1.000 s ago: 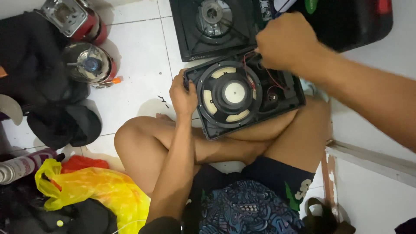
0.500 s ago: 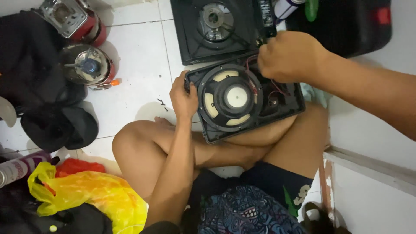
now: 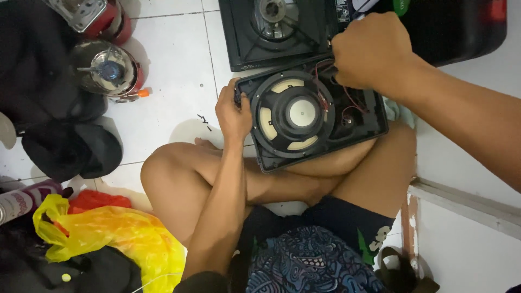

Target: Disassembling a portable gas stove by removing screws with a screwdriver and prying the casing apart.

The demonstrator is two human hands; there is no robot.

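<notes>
A person sits cross-legged on white floor tiles [image 3: 173, 65] with one black speaker panel [image 3: 369, 116] resting across the knees. A single round speaker driver [image 3: 290, 115] with a pale centre cap sits in the panel, and thin red wires [image 3: 351, 100] run over the panel beside it. The left hand [image 3: 233, 111] clasps the panel's left edge, its fingers curled closed over the rim. The right hand [image 3: 372, 51] is bunched into a closed grip at the panel's top right corner, over the wires; what the fingers pinch is hidden beneath the hand.

Just beyond the panel lies one black portable gas stove [image 3: 271, 30] with a round burner; a small white rectangular label [image 3: 342, 10] sits at its right edge. At the upper left stand two red, silver-topped canisters [image 3: 108, 70], the nearer one with an orange nozzle. At the lower left lies one yellow plastic bag [image 3: 108, 236], a red bag [image 3: 92, 199] just behind it, and dark clothing [image 3: 65, 146] is heaped along the left side.
</notes>
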